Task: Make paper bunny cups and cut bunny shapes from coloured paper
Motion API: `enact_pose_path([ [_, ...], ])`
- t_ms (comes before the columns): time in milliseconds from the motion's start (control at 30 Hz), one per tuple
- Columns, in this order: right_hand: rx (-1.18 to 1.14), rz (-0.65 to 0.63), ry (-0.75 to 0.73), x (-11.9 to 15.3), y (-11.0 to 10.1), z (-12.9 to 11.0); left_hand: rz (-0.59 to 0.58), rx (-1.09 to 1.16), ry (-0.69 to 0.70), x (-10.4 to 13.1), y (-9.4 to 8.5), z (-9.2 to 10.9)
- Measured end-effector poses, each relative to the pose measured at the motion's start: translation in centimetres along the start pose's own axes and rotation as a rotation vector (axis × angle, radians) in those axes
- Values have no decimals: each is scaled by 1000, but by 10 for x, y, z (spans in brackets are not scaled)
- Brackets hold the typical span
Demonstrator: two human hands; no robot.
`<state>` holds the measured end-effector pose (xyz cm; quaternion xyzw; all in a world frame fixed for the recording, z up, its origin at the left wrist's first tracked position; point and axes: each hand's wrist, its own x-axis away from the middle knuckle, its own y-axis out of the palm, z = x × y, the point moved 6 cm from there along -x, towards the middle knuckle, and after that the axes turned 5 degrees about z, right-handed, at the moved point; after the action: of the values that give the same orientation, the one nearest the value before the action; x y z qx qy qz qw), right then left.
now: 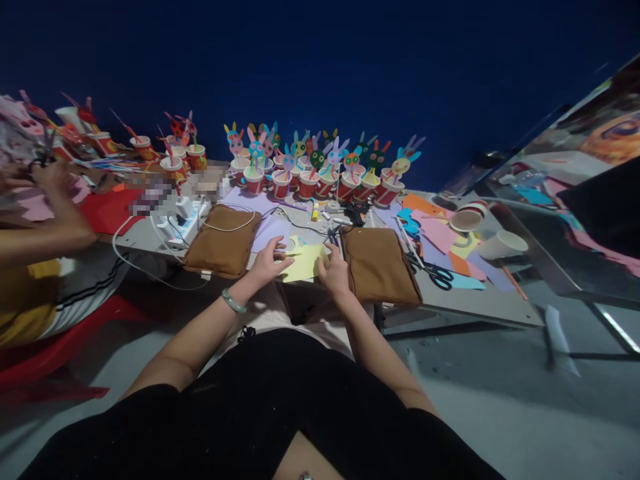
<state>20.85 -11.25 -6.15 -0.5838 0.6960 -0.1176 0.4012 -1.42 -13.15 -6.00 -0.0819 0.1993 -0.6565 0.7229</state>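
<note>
A sheet of yellow paper (304, 264) lies at the table's front edge between my two hands. My left hand (270, 261), with a pale bangle on its wrist, is at the sheet's left side, thumb and fingers apart. At the right side is my right hand (335, 272), its fingers bent and the thumb apart from them, close to the paper's edge. Just beyond its fingertips is a small dark tool, too unclear to name. Brown cushions flank my hands, a left cushion (223, 241) and a right cushion (383, 265).
Red paper cups (305, 183) with colourful rabbit figures stand in rows at the back. Black-handled scissors (439, 275) and coloured paper (440, 237) lie to the right. A white power strip (184, 223) with cables is at left. Beyond it, another person's hand (53, 175) holds scissors.
</note>
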Motion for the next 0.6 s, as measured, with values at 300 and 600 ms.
enact_pose_path([
  [300, 97, 2, -23, 11, 6, 0, 174, -229, 218, -12, 9, 3],
  [600, 215, -23, -30, 15, 8, -8, 225, -307, 195, -19, -19, 1],
])
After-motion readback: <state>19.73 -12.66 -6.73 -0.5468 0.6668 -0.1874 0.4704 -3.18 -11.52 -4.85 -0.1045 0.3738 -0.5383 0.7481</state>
